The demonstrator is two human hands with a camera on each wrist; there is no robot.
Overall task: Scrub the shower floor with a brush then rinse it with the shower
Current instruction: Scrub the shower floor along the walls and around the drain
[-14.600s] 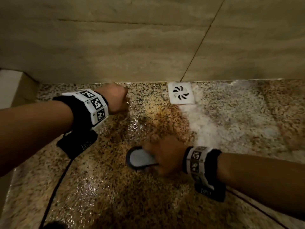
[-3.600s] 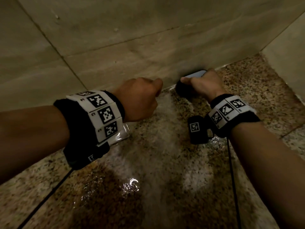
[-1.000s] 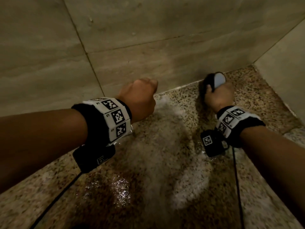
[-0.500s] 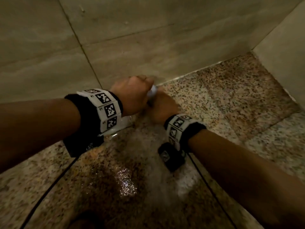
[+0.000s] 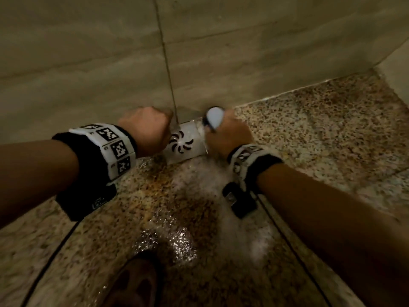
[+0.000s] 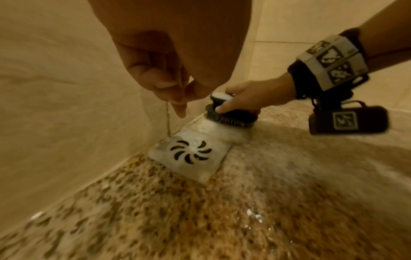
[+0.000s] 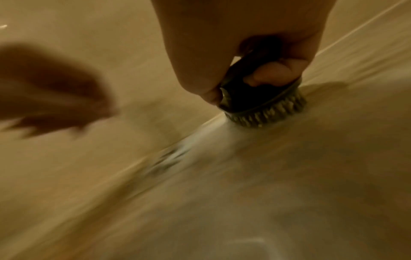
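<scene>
A round black scrub brush [image 5: 213, 120] with a pale top is gripped by my right hand [image 5: 228, 138]. Its bristles [image 6: 231, 121] press on the speckled shower floor [image 5: 321, 134] where it meets the wall, just right of the white square drain cover [image 5: 181, 144]. My fingers curl round the brush's handle [image 7: 262, 77]. White foam [image 5: 221, 180] spreads from the brush toward me. My left hand [image 5: 146, 129] hovers over the drain's left side, its fingers [image 6: 175, 98] hanging loosely curled and holding nothing.
Beige tiled wall [image 5: 199, 52] stands right behind the drain, with a second wall forming a corner at far right [image 5: 396, 58]. A wet, shiny patch [image 5: 177, 240] lies in the middle of the floor. A foot [image 5: 137, 282] shows at the bottom edge. Thin black cables trail from both wrists.
The brush swept left along the wall from the right corner area to beside my left hand, and now sits just right of the drain, which has come into view. The left hand stays hovering.
</scene>
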